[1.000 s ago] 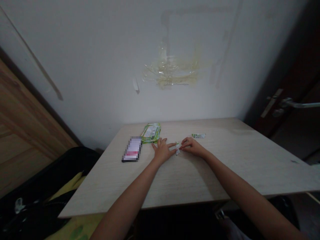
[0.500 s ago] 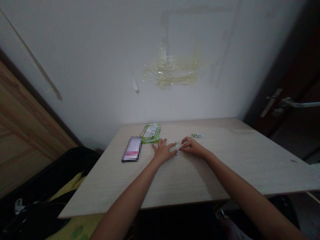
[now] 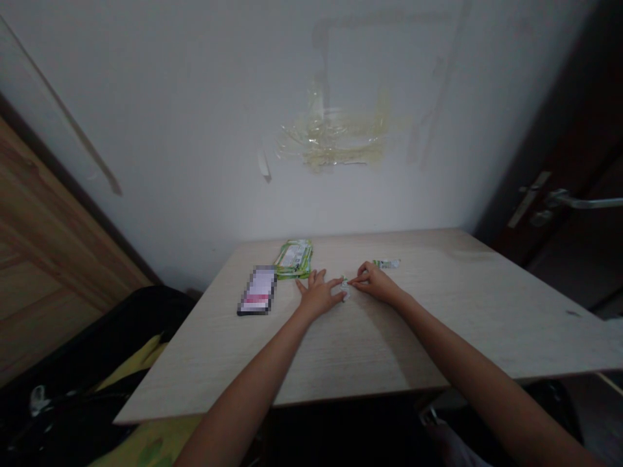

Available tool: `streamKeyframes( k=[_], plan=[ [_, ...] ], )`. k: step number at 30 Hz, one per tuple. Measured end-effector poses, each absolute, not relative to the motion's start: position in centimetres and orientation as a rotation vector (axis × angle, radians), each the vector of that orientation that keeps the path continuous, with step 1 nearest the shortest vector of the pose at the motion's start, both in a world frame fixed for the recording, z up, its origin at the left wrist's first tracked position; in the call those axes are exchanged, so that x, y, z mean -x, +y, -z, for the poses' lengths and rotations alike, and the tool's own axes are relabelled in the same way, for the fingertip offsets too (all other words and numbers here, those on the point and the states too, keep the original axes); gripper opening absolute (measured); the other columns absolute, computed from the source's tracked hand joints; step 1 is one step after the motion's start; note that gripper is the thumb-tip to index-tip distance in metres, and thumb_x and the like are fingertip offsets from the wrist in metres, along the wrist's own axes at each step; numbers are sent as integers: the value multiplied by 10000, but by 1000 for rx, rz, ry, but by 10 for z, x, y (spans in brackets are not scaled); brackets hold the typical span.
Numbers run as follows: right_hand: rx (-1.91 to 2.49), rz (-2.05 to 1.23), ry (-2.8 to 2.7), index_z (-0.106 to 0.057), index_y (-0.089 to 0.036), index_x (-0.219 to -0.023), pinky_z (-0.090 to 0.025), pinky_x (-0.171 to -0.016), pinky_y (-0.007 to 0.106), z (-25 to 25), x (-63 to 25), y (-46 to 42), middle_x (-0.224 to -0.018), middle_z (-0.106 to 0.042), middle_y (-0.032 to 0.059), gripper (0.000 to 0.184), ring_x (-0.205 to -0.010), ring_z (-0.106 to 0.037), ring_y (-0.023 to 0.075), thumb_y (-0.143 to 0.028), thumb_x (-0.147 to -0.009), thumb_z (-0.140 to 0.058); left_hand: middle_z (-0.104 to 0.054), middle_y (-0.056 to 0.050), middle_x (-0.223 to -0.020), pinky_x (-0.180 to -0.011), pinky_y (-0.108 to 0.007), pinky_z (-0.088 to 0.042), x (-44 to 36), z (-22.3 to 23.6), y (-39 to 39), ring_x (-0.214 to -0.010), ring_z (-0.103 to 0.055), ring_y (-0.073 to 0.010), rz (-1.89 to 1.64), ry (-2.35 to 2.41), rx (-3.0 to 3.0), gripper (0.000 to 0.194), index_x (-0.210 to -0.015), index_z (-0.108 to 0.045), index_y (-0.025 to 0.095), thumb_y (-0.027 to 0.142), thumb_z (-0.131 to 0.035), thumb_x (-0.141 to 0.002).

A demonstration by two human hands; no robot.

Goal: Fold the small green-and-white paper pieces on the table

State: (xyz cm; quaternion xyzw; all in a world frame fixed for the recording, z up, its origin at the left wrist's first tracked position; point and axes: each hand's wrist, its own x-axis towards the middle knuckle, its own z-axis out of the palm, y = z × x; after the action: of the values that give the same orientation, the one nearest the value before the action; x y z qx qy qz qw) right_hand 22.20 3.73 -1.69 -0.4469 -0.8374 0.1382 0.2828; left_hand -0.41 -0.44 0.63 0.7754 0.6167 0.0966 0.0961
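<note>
A small white-and-green piece of packaging (image 3: 345, 288) lies flat on the table between my two hands. My left hand (image 3: 317, 295) rests palm down with its fingers spread, its thumb and forefinger touching the left side of that piece. From the right, my right hand (image 3: 374, 283) reaches in with its fingertips pinched together at the piece's right edge. Whatever sits in that pinch is too small to make out. Just beyond the right hand lies a narrow white-and-green strip of packaging (image 3: 389, 264).
A stack of green-and-white packets (image 3: 294, 256) lies at the table's back left, with a phone (image 3: 257, 292) in front of it. Behind the pale table (image 3: 341, 363) stands a wall (image 3: 204, 130) with old tape (image 3: 335, 143). At right is a door handle (image 3: 584, 202).
My right hand's fingertips have shifted slightly up along the small piece of packaging, and its fingers have drawn closer together. My left hand has stayed in place.
</note>
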Motion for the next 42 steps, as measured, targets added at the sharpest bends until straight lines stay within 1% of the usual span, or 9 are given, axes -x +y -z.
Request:
streamKeyframes(
  k=[5, 10, 18, 21, 26, 29, 33, 42],
  plan=[
    [1265, -275, -2231, -783, -271, -1040, -456, -928, 360, 14, -218, 36, -1047, -573, 97, 218, -964, -567, 213, -366, -907, -639, -301, -26, -1612, -1072, -787, -92, 4, -5, -4, -1499, -143, -401, -278, 1835, -2314, 518, -1353, -524, 519, 679, -487, -861],
    [1274, -227, -2232, -777, -282, -1066, -452, -924, 359, 17, -217, 36, -1034, -562, 98, 229, -967, -559, 212, -364, -922, -620, -318, -30, -1604, -1077, -780, -93, 4, -4, -4, -1499, -150, -390, -290, 1843, -2317, 518, -1352, -521, 524, 671, -508, -856],
    [1223, -219, -2238, -773, -267, -1078, -443, -931, 372, 18, -217, 34, -1043, -568, 104, 231, -989, -549, 219, -344, -918, -625, -320, -39, -1603, -1116, -734, -68, 1, -4, -6, -1498, -164, -365, -312, 1874, -2289, 533, -1381, -499, 502, 647, -507, -868],
    [1208, -235, -2248, -767, -272, -1094, -445, -932, 376, 16, -217, 32, -1057, -570, 105, 240, -989, -551, 219, -347, -916, -624, -347, -42, -1588, -1118, -728, -84, 2, -4, -6, -1488, -191, -359, -341, 1866, -2281, 510, -1383, -502, 492, 599, -512, -884],
    [1162, -254, -2256, -779, -259, -1060, -450, -938, 377, 12, -218, 28, -1052, -572, 105, 229, -1005, -549, 225, -345, -910, -629, -398, -13, -1556, -1124, -718, -110, 4, -4, -4, -1474, -233, -343, -384, 1871, -2270, 406, -1317, -562, 520, 503, -487, -918],
    [1122, -267, -2260, -783, -261, -1042, -451, -947, 377, 12, -219, 27, -1065, -572, 101, 213, -1012, -553, 221, -335, -905, -637, -393, 0, -1560, -1130, -711, -104, 5, -5, -5, -1475, -222, -350, -388, 1866, -2271, 392, -1297, -581, 522, 547, -463, -923],
    [1104, -277, -2262, -788, -256, -1021, -452, -950, 370, 16, -220, 30, -1076, -577, 101, 205, -1015, -558, 215, -337, -903, -641, -373, -18, -1572, -1123, -716, -97, 5, -5, -5, -1480, -209, -361, -375, 1846, -2282, 438, -1300, -579, 520, 644, -459, -898],
    [1293, -178, -2212, -783, -267, -1038, -438, -950, 370, 18, -216, 37, -1058, -597, 99, 234, -1011, -562, 219, -380, -924, -613, -353, 0, -1585, -1116, -732, -106, 7, -3, -1, -1484, -202, -368, -326, 1838, -2285, 432, -1296, -567, 548, 660, -443, -898]
  ],
)
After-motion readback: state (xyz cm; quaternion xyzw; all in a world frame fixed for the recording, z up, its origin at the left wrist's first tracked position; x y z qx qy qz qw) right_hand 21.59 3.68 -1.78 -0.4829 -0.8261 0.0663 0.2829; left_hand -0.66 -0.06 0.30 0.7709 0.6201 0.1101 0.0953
